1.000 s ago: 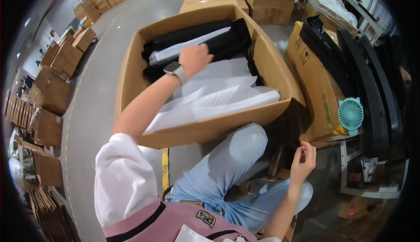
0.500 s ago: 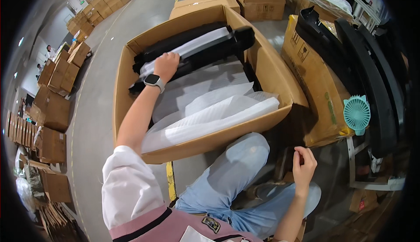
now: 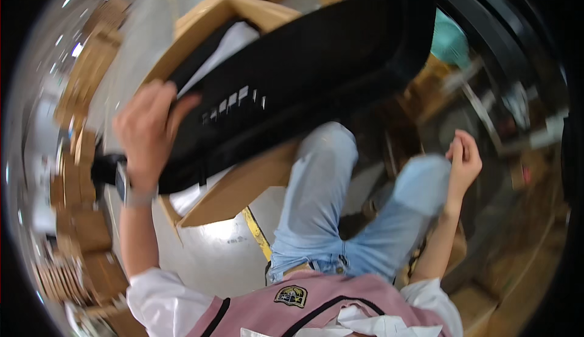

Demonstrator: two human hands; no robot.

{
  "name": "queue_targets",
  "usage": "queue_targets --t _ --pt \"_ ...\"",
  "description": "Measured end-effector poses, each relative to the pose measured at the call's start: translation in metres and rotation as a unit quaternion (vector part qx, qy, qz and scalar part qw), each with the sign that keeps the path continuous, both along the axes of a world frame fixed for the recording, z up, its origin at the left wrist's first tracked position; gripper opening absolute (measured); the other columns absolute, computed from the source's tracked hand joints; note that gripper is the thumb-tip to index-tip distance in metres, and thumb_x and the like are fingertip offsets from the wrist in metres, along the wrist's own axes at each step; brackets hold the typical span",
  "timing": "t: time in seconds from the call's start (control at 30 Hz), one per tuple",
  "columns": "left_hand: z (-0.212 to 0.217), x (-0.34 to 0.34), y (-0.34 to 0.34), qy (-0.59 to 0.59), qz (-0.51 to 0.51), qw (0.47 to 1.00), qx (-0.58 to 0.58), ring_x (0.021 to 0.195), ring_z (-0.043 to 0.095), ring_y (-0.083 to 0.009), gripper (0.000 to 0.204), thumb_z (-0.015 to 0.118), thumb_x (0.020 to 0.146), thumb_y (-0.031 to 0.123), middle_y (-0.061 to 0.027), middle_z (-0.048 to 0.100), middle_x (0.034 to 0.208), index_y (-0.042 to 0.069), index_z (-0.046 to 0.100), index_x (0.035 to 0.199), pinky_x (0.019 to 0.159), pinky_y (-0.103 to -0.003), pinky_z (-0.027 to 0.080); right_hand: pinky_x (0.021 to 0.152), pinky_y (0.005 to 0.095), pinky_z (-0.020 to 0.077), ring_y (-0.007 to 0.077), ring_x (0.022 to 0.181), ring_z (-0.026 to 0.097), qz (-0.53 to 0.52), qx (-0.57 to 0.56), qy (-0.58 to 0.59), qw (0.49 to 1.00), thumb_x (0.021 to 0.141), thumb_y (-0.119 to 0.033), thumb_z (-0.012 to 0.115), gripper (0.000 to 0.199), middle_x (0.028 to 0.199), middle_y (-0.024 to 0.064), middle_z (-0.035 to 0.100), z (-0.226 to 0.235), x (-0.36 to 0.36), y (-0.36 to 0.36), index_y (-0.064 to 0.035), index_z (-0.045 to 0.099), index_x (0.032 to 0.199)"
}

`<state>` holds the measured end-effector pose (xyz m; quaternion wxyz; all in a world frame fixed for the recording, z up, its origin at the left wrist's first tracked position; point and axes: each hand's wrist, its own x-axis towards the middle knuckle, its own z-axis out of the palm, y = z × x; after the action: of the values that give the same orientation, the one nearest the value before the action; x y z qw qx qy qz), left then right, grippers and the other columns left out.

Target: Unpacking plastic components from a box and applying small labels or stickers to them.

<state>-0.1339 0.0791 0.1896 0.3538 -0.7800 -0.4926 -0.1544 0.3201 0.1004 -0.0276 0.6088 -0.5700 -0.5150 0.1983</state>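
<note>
My left hand (image 3: 146, 127) is closed on the upper edge of a long, glossy black plastic panel (image 3: 304, 63), which looks like a vehicle trim part. The panel is raised and tilted above an open cardboard carton (image 3: 249, 182), its right end curving upward. White wrapping (image 3: 226, 48) and more black material show inside the carton behind it; the panel hides most of the rest. Beyond my right knee, my right hand (image 3: 463, 163) hangs with its fingers curled together and nothing visible in them.
A teal fan (image 3: 449, 40) and more dark curved panels (image 3: 499, 45) stand at the right, near a metal frame (image 3: 483, 108). Stacked cartons (image 3: 91, 75) line the left side. A yellow floor line (image 3: 257, 233) runs below the carton. Motion blurs the surroundings.
My left hand has lifted the black panel up out of the carton and brought it closer. My right hand has moved up and to the right. The view has shifted.
</note>
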Motion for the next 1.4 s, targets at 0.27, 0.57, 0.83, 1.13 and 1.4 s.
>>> queue_targets --t 0.27,0.57,0.83,1.13,1.4 --pt "-0.115 0.111 -0.037 -0.041 -0.159 0.896 -0.412 0.053 0.046 -0.0279 0.041 0.073 0.072 0.029 -0.0099 0.040 0.058 0.004 0.042 0.060 0.047 -0.038 0.035 0.063 0.0351 0.0520 0.0236 0.065 0.065 -0.240 -0.202 -0.189 0.930 0.084 -0.015 0.060 0.016 0.077 0.0091 0.068 -0.187 0.164 -0.109 -0.0053 0.069 0.093" --pt "-0.163 0.156 -0.064 -0.011 -0.212 0.857 -0.469 0.048 0.043 -0.0262 0.044 0.079 0.063 0.027 -0.0088 0.038 0.055 0.005 0.040 0.058 0.044 -0.037 0.031 0.084 0.0432 0.0519 0.0349 0.105 0.058 -0.117 -0.621 -0.178 0.755 0.077 -0.022 0.068 0.048 0.110 0.0204 0.060 -0.347 0.133 -0.198 -0.0074 0.054 0.120" --pt "-0.182 0.159 -0.058 -0.044 -0.163 0.861 -0.481 0.044 0.036 -0.0246 0.047 0.079 0.063 0.031 -0.0077 0.034 0.052 0.006 0.041 0.053 0.042 -0.034 0.028 0.083 0.0451 0.0505 0.0408 0.098 0.057 -0.153 -0.564 -0.213 0.783 0.091 -0.016 0.050 0.039 0.114 0.0255 0.051 -0.416 0.086 -0.169 -0.0038 0.042 0.127" --pt "-0.183 0.167 -0.058 -0.056 -0.167 0.863 -0.473 0.044 0.036 -0.0255 0.047 0.079 0.064 0.031 -0.0082 0.033 0.052 0.006 0.041 0.053 0.042 -0.035 0.027 0.079 0.0457 0.0512 0.0386 0.091 0.062 -0.233 -0.552 -0.074 0.798 0.089 -0.022 0.054 0.029 0.101 0.0221 0.064 -0.399 0.122 -0.191 0.0020 0.063 0.104" --pt "-0.189 0.183 -0.055 -0.095 -0.178 0.862 -0.466 0.045 0.043 -0.0281 0.039 0.080 0.066 0.028 -0.0091 0.042 0.052 0.004 0.050 0.058 0.043 -0.037 0.033 0.060 0.0270 0.0483 0.0135 0.075 0.063 -0.273 -0.255 0.503 0.779 0.095 -0.017 0.052 0.017 0.082 0.0012 0.058 -0.283 0.164 -0.214 -0.0040 0.057 0.106"
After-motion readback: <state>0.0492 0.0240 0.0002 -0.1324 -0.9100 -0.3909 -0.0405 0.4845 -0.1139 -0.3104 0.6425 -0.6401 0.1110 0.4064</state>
